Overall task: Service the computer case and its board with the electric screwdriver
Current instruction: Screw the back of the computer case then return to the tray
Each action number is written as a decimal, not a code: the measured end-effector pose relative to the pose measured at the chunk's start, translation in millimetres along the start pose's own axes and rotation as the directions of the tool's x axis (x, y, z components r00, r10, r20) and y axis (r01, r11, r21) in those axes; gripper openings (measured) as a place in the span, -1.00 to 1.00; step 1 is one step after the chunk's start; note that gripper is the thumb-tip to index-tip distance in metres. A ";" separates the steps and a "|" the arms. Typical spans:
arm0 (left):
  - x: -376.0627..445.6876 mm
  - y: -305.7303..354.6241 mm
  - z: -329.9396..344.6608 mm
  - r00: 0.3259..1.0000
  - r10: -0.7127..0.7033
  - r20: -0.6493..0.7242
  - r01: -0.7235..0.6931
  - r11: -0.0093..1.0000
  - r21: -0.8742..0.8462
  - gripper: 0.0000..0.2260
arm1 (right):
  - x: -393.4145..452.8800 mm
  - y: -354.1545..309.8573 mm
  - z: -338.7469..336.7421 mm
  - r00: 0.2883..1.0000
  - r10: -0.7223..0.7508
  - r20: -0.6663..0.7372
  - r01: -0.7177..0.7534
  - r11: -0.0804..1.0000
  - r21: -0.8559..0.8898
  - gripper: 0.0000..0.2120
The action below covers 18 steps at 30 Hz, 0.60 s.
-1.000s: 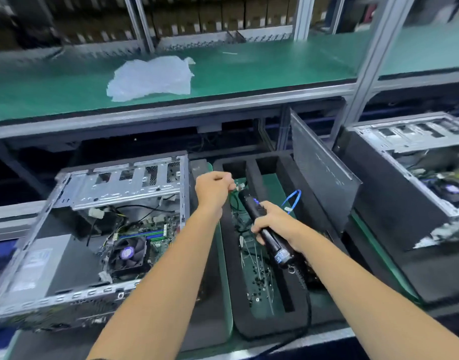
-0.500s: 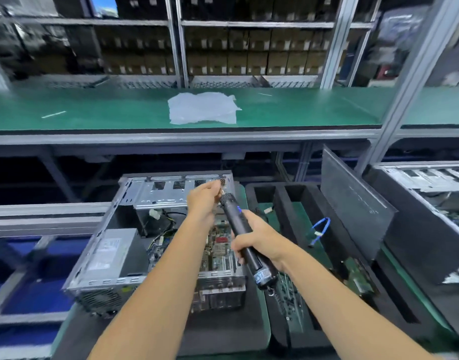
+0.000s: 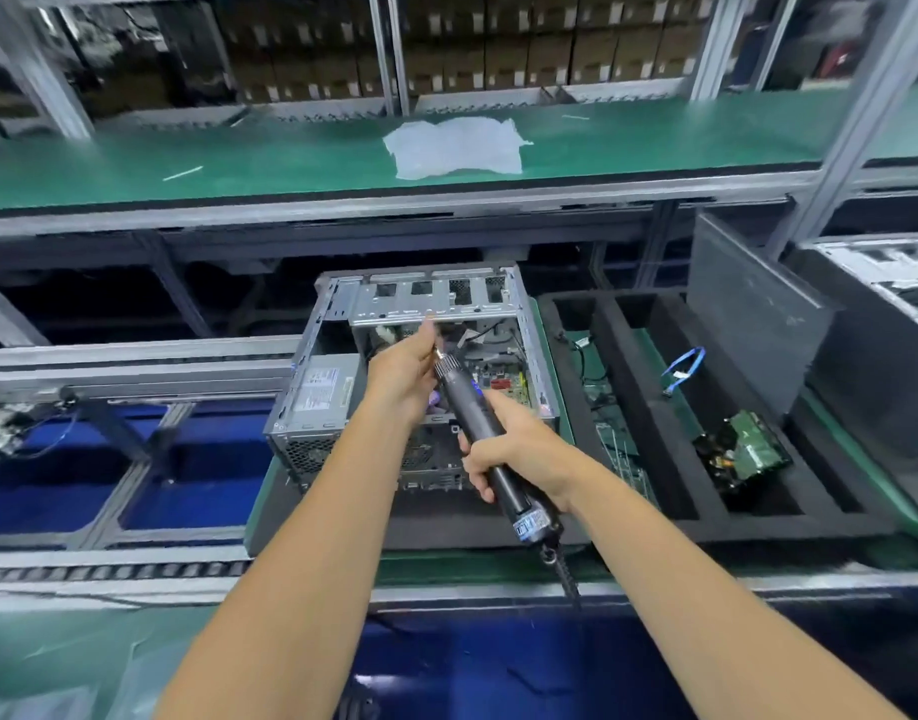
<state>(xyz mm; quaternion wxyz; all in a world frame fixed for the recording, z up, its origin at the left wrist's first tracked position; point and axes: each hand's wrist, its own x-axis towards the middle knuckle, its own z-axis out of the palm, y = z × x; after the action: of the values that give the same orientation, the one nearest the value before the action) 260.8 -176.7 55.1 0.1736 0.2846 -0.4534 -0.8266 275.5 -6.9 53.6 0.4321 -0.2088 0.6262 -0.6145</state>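
An open silver computer case (image 3: 337,324) lies on a dark pad at the middle of the conveyor, its green board (image 3: 503,379) visible inside. My right hand (image 3: 516,449) grips the black electric screwdriver (image 3: 477,433) around its body, tip pointing up and away over the case. My left hand (image 3: 407,368) pinches the screwdriver's metal tip, just below the case's drive bracket (image 3: 425,304). Whether a screw sits at the tip is too small to tell.
A black foam tray (image 3: 649,407) to the right holds cables, a blue cable (image 3: 685,363), small screws and a hard drive (image 3: 742,454). A dark side panel (image 3: 753,314) leans at its far right. Another case (image 3: 888,283) stands further right. A white bag (image 3: 454,145) lies on the green shelf.
Both hands with the screwdriver have swung left from above the foam tray to above the open case. The view has pulled back and shows more of the conveyor.
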 end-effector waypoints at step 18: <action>-48.2 -1.2 -110.9 0.998 -0.065 -0.029 0.059 0.987 -0.150 -0.86 | 3.2 63.3 144.5 0.983 0.012 -0.182 -0.039 0.988 -0.149 -0.41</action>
<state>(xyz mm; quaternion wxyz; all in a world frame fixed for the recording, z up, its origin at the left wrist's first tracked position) 367.9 -221.9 21.8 0.1761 0.2987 -0.3783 -0.8583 406.1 -84.6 11.1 0.3641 -0.1763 0.7104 -0.5759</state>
